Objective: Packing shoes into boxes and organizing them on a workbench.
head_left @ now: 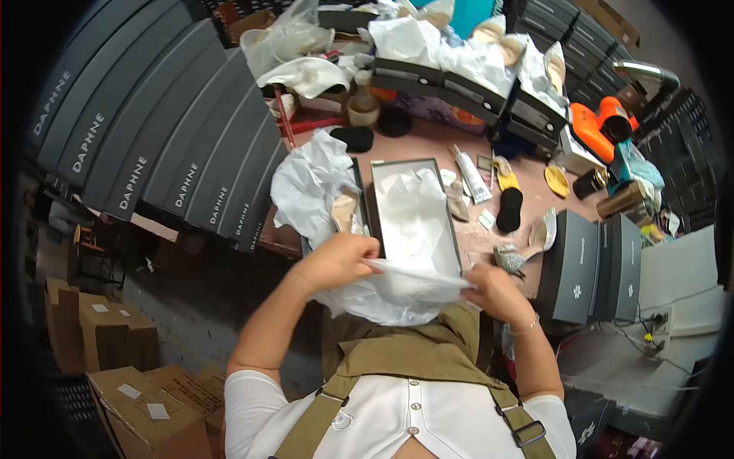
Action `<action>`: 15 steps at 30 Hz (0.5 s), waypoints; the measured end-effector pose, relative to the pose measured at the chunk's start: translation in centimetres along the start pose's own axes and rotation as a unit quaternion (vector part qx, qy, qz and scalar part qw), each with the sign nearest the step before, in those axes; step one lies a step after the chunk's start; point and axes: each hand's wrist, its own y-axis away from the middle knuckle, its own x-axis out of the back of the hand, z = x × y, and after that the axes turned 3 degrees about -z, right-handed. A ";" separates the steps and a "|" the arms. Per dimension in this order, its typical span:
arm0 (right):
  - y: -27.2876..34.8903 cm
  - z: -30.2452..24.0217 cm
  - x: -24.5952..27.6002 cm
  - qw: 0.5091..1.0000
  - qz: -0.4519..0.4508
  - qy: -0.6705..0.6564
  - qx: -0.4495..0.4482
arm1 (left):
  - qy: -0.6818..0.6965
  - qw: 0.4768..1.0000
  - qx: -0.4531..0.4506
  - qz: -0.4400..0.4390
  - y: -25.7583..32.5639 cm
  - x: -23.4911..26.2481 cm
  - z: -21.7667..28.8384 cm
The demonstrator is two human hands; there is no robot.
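Between left hand (336,262) and right hand (495,289), one white bag (394,294), long axis running hand to hand, both hands closed on its upper edge. Just beyond, one open shoebox (414,214); two closed grey boxes (587,268) right of the right hand.

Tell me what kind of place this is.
Probably a shoe packing or finishing workshop. Stacks of dark grey shoe boxes line the bench, an open box lined with tissue sits before the person, and loose heeled shoes and insoles lie about. Both hands hold a white bag.
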 end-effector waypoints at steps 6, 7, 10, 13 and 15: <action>-0.1 5.1 -0.3 0.895 0.115 -0.406 -0.145 | 0.050 0.997 0.054 -0.005 3.2 0.1 -5.5; -0.1 5.2 -0.5 0.878 0.103 -0.427 -0.193 | 0.124 0.986 0.093 0.057 3.4 -0.8 -7.4; -0.4 6.4 -2.0 0.884 0.095 -0.410 -0.205 | 0.485 0.842 0.092 0.217 4.0 -5.2 -10.6; -0.4 7.4 -2.6 0.916 0.121 -0.344 -0.166 | 0.622 0.722 0.113 0.279 4.2 -8.3 -10.1; -0.7 8.6 -3.4 0.914 0.193 -0.310 -0.179 | 0.534 0.800 0.170 0.215 5.0 -8.8 -10.7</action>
